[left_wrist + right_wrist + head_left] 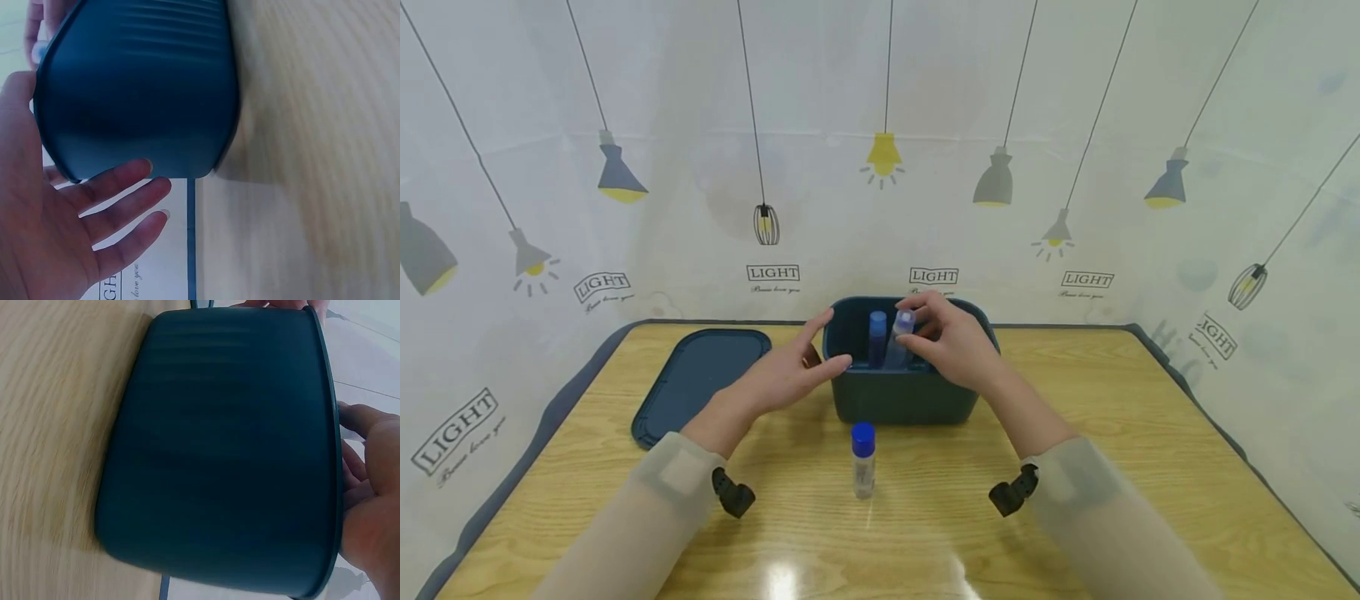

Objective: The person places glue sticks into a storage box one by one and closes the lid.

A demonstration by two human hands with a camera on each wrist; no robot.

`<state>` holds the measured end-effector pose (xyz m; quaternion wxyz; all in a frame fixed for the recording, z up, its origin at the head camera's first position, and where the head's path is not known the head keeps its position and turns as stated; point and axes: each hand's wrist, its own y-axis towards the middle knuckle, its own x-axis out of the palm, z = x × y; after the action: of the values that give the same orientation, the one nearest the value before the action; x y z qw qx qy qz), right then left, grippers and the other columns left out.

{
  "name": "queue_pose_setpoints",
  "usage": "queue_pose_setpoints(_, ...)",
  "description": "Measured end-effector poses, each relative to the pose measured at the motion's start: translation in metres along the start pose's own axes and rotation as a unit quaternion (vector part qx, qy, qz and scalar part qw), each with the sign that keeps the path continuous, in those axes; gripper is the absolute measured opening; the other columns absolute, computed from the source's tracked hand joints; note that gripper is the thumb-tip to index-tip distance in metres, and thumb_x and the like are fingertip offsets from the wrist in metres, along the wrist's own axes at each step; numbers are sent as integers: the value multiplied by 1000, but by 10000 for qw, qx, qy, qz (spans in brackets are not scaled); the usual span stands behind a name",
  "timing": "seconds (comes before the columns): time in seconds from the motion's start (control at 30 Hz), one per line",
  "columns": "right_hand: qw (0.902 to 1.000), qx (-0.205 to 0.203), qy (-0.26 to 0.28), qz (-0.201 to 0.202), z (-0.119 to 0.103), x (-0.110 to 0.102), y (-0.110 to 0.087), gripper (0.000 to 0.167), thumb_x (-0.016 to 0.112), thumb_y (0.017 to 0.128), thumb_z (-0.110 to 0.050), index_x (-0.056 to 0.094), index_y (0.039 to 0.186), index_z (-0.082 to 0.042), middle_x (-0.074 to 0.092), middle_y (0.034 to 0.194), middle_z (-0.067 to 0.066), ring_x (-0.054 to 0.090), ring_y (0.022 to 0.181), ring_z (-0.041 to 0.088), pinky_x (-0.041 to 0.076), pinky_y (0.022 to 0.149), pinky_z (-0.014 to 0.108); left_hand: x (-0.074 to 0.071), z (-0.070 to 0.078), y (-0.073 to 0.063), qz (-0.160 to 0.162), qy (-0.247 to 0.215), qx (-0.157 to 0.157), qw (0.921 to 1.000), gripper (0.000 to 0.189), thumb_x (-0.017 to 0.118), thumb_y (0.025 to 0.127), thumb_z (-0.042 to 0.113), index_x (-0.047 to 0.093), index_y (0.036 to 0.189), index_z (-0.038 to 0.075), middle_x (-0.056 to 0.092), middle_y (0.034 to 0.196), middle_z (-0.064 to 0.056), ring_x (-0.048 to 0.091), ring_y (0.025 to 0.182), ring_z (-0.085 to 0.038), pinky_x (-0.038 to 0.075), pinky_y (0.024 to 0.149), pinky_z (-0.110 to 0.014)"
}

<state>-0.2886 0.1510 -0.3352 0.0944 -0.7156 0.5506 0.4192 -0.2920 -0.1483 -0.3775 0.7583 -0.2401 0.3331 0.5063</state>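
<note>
A dark teal plastic bin (902, 400) stands at the back of the table, its outer wall filling much of both wrist views. My right hand (951, 342) reaches over its rim and pinches a small clear bottle (897, 342) near its bluish top. Beside that bottle, a blue-capped bottle (877, 333) stands upright inside the bin. My left hand (786, 371) is at the bin's left end, thumb and index finger at the rim; its other fingers (134, 200) extend fairly straight along the outer wall. In front of the bin, another clear bottle with a blue cap (863, 462) stands on the table.
A dark blue lid (703, 379) lies flat on the wooden table (1097, 400), left of the bin and partly behind my left forearm. A white curtain printed with lamps (820, 108) hangs close behind the bin and along the table's sides.
</note>
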Motion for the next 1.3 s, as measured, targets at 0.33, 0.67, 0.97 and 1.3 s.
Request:
queue_pose_setpoints(0.33, 9976, 292, -266, -562, 4, 10, 14, 39, 77, 106, -25, 64, 142, -20, 73, 130, 13, 72, 102, 25, 59, 82, 40, -10, 3, 4, 131, 108, 106, 9998, 103, 70, 94, 78, 26, 176, 35, 75, 101, -4, 66, 86, -22, 52, 77, -39)
queue_pose_setpoints(0.67, 9880, 954, -128, -1204, 1, 15, 21, 28, 73, 108, -23, 67, 135, -24, 74, 137, 9, 70, 131, 30, 58, 104, 53, -11, 4, 1, 159, -68, 96, 9998, 102, 72, 95, 74, 25, 177, 34, 74, 97, -11, 64, 83, -23, 50, 75, -39)
queue_pose_setpoints(0.97, 9854, 1002, -137, -1366, 1, 18, 25, 28, 70, 110, -23, 67, 138, -24, 73, 142, 8, 68, 136, 29, 55, 111, 54, -10, -1, 2, 172, -183, 153, 9996, 101, 71, 96, 74, 24, 177, 35, 73, 92, -10, 62, 80, -23, 49, 73, -39)
queue_pose_setpoints(1.3, 9826, 1077, -40, -1510, 0, 18, 25, 29, 67, 111, -20, 68, 140, -22, 73, 142, 9, 69, 136, 28, 56, 111, 51, -6, 0, 2, 93, -350, 177, 9992, 99, 71, 98, 71, 22, 177, 36, 75, 97, -17, 62, 78, -24, 50, 72, -39)
